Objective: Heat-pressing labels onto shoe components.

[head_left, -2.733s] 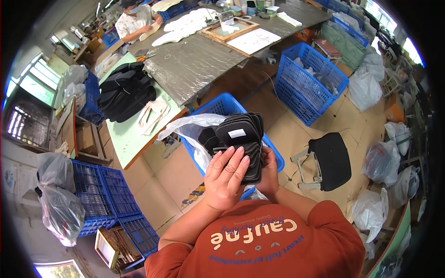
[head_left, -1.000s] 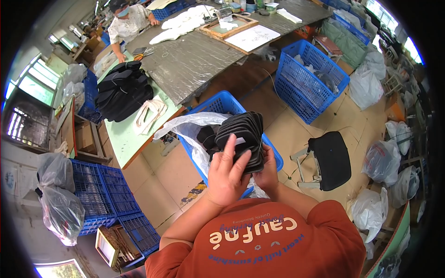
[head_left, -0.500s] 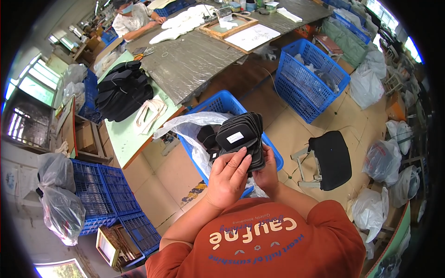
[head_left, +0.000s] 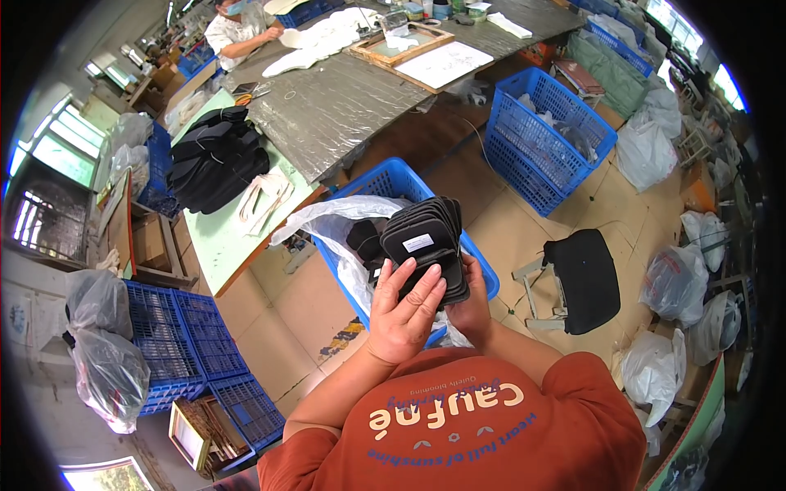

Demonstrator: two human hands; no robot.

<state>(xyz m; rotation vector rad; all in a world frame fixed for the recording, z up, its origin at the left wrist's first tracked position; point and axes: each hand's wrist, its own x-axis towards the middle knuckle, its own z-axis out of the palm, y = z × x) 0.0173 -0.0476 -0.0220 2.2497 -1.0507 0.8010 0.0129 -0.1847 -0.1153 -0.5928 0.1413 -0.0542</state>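
A thick stack of flat black padded pieces with rounded corners (head_left: 419, 222), with a white label on top, is held over a blue plastic crate (head_left: 490, 277). My right hand (head_left: 470, 304) wraps round the stack's right side and lower end, its fingers partly hidden underneath. Across the near part of the stack lies my left hand (head_left: 408, 309), open, fingers stretched and a little apart; its thumb is hidden. More black pieces (head_left: 365, 239) lie to the left in the crate, beside a clear plastic bag (head_left: 340, 214) draped over the rim.
At the left a pale green board (head_left: 214, 262) carries bundled black pieces (head_left: 214, 164). Ahead is a large grey table (head_left: 327, 114), where a co-worker (head_left: 237, 37) handles white pieces. A black-seated chair (head_left: 583, 282) and blue crates (head_left: 548, 135) stand right.
My left hand's fingers have spread apart and shifted slightly left on the stack. My right hand keeps its hold. The co-worker has raised a hand holding a pale piece.
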